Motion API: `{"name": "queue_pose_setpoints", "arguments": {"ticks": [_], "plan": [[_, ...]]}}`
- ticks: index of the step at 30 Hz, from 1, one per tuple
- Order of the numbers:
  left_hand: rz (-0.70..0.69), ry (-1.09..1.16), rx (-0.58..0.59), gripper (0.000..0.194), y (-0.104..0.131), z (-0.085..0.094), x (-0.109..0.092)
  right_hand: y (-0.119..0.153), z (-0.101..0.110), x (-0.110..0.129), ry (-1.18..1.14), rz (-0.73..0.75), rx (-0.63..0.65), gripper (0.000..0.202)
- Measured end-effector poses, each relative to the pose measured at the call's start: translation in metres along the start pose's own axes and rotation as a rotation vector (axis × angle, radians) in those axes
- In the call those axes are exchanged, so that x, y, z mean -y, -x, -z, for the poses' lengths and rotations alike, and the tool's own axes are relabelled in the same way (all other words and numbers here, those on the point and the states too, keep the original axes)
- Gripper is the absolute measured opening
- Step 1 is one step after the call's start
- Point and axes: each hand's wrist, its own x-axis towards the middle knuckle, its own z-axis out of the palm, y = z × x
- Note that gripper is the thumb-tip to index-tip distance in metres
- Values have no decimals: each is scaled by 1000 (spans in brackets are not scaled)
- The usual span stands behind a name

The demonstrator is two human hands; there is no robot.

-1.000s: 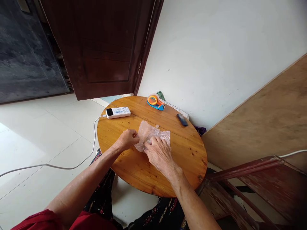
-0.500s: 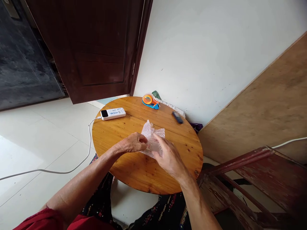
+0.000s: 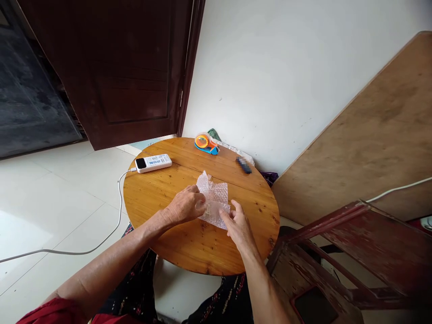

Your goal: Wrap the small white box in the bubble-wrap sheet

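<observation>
A piece of clear bubble wrap point(image 3: 219, 191) lies partly folded on the round wooden table point(image 3: 155, 193), with one flap sticking up at its far left. My left hand point(image 3: 185, 204) is closed at the wrap's left edge, its fingers curled and thumb bent in. At the right edge is my right hand point(image 3: 238, 222), open, with fingers apart and the thumb against the wrap. Something pale and flat seems to lie in the middle of the wrap, too unclear to name.
An orange and blue tape dispenser point(image 3: 206, 143) stands at the table's far edge. Left of it lies a white device point(image 3: 153, 163) with a white cable point(image 3: 120, 198). A blurred dark object point(image 3: 243, 164) is at the far right. A wooden chair point(image 3: 337, 252) stands right, bearing a dark phone-like object point(image 3: 313, 306).
My right hand has drawn back from the middle of the bubble wrap to its right edge, and its fingers have spread. My left hand stays at the left edge. The view has shifted slightly.
</observation>
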Motion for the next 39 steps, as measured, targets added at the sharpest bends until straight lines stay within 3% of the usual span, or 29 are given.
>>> {"name": "queue_pose_setpoints", "arguments": {"ticks": [5,10,19,24,29,32,34,36,39], "plan": [[-56,43,-44,19,0,-13,8,-3,-15,0,-229,53,-86,75],[0,-22,-17,17,2,-16,-1,-1,-22,13,-349,80,-92,61],[54,-76,48,20,-1,-16,-11,-5,-30,35,-198,129,-45,45],[42,-17,59,21,-5,-20,-8,-2,-31,34,-209,117,-17,45],[31,44,143,19,-11,-11,-7,2,-29,39,-173,101,-32,48],[41,99,176,25,-13,-6,-6,7,-19,43,-133,148,45,45],[39,155,158,41,-14,-6,-4,10,-12,44,-111,200,123,45],[41,211,143,55,-12,-7,-1,12,-7,43,-88,258,184,49],[51,327,139,61,-8,-9,5,12,-8,42,-23,334,254,58]]}}
